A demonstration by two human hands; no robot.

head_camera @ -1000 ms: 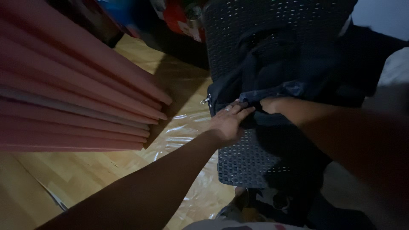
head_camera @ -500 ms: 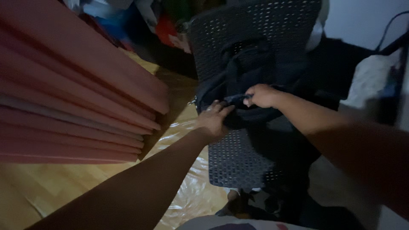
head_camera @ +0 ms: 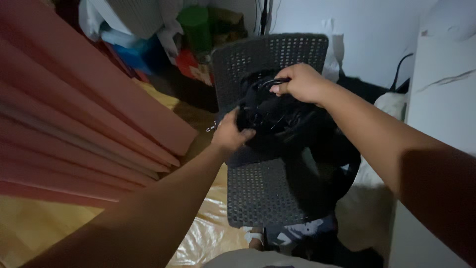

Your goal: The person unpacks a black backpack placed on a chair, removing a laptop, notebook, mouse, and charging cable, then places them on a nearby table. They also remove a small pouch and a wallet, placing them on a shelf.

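1. The black bag (head_camera: 277, 116) sits on the seat of a dark perforated chair (head_camera: 263, 193), against the backrest, at about 12 o'clock from the viewer.
2. The right hand (head_camera: 300, 82) is closed around a dark strap or handle loop at the top of the bag, at 1 o'clock.
3. The left hand (head_camera: 230, 134) grips the bag's left edge at 11 o'clock, fingers curled into the fabric.
4. To handle well, as judged here: keep both grips firm and level, take the weight through the top loop, and use the left hand to steady the body so loose straps do not catch in the chair's perforations.
5. Bag details such as zips or openings cannot be made out in the dim light.
6. The chair stands on a wooden floor (head_camera: 29, 228); a sheet of clear plastic film (head_camera: 208, 233) lies beneath its front.
7. Pink boards (head_camera: 74, 114) lean at 9 to 10 o'clock.
8. Coloured clutter, including a green container (head_camera: 194, 22), lies at 11 o'clock; a white wall (head_camera: 367, 30) is at 1 o'clock and a white cabinet (head_camera: 436, 94) at 3 o'clock.
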